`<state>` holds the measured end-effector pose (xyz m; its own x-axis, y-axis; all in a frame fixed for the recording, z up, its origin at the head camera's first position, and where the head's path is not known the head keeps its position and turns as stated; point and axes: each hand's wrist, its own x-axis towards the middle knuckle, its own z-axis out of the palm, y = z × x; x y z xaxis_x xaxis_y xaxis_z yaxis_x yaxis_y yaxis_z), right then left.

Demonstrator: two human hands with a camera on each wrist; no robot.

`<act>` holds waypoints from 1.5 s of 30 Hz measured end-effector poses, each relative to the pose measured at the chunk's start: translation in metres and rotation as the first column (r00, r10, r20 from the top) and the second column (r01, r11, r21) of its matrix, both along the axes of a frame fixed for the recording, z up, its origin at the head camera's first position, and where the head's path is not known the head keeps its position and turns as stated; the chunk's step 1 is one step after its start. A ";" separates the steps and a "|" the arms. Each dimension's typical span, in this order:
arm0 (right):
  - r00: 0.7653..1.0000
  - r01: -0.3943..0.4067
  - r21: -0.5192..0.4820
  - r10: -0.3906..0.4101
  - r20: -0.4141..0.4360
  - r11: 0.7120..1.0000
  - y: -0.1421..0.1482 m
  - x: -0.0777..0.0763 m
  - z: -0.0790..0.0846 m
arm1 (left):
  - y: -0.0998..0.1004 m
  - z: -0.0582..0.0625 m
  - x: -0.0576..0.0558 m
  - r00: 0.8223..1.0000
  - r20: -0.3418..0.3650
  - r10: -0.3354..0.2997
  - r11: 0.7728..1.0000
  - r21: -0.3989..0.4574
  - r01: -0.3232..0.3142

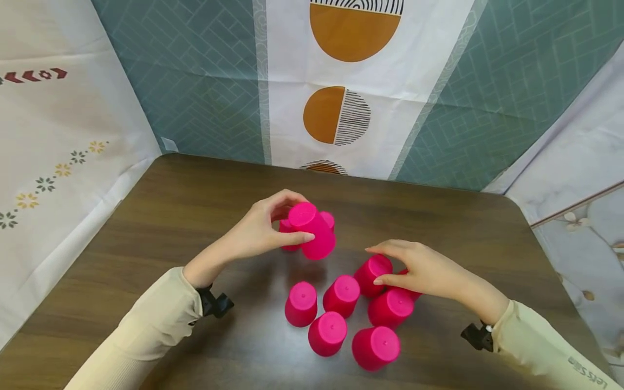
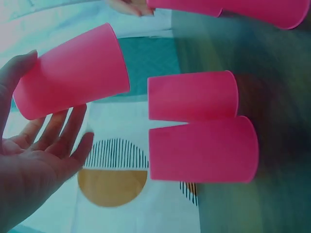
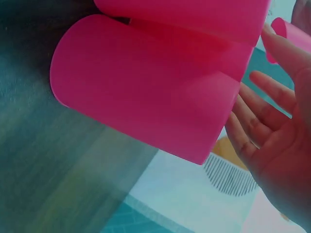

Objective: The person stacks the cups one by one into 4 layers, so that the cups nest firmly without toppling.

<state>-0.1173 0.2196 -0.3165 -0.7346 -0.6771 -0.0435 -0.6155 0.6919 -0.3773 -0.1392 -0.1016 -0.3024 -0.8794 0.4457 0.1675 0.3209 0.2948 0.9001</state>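
Observation:
My left hand (image 1: 265,225) grips a bright pink plastic cup (image 1: 319,238), thumb on the near side, fingers behind. This cup is upside down, tilted and off the table. Behind it, two more pink cups (image 2: 204,148) stand upside down side by side, partly hidden in the head view. On the right, my right hand (image 1: 419,268) is spread around the top of another upturned pink cup (image 1: 368,279), thumb in front and fingers beyond. Its fingers look loose, not closed firmly on the cup. Beneath that hand, one further cup (image 1: 414,294) is mostly covered.
Several upturned pink cups stand close together at the front, including one at the left (image 1: 300,306), one nearest the front (image 1: 375,349) and one beside the right hand's cup (image 1: 390,309). The brown wooden table (image 1: 205,189) meets a patterned cloth backdrop (image 1: 205,81) at its far edge.

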 end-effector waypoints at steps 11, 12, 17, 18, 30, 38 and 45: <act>0.996 0.023 -0.056 -0.027 -0.084 0.998 0.006 0.007 -0.017 | 0.049 0.000 -0.041 0.977 -0.135 -0.166 0.983 -0.101 0.153; 0.995 0.021 -0.055 -0.026 -0.096 0.998 0.005 0.008 -0.017 | 0.052 0.000 -0.044 0.974 -0.141 -0.178 0.980 -0.118 0.162; 0.988 -0.006 -0.037 0.000 -0.153 0.999 0.002 0.010 -0.014 | 0.062 0.001 -0.058 0.970 -0.148 -0.193 0.972 -0.168 0.167; 0.988 -0.010 -0.034 0.005 -0.155 0.999 0.001 0.010 -0.014 | 0.063 0.001 -0.061 0.970 -0.149 -0.190 0.971 -0.172 0.164; 0.992 -0.015 0.020 0.017 -0.121 1.000 0.001 0.002 -0.009 | 0.087 -0.017 -0.076 0.963 -0.061 -0.262 0.928 -0.290 0.234; 0.992 -0.017 0.006 0.017 -0.124 1.000 -0.001 0.002 -0.011 | 0.086 -0.029 -0.079 0.962 0.014 -0.273 0.900 -0.349 0.261; 0.993 -0.003 -0.007 0.002 -0.116 1.000 0.001 0.002 -0.013 | 0.088 -0.034 -0.081 0.953 0.034 -0.302 0.877 -0.381 0.292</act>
<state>-0.1148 0.2210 -0.3291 -0.7328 -0.6788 0.0465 -0.6570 0.6881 -0.3081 -0.2198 -0.0141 -0.3366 -0.6933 0.7193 -0.0448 0.4687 0.4971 0.7302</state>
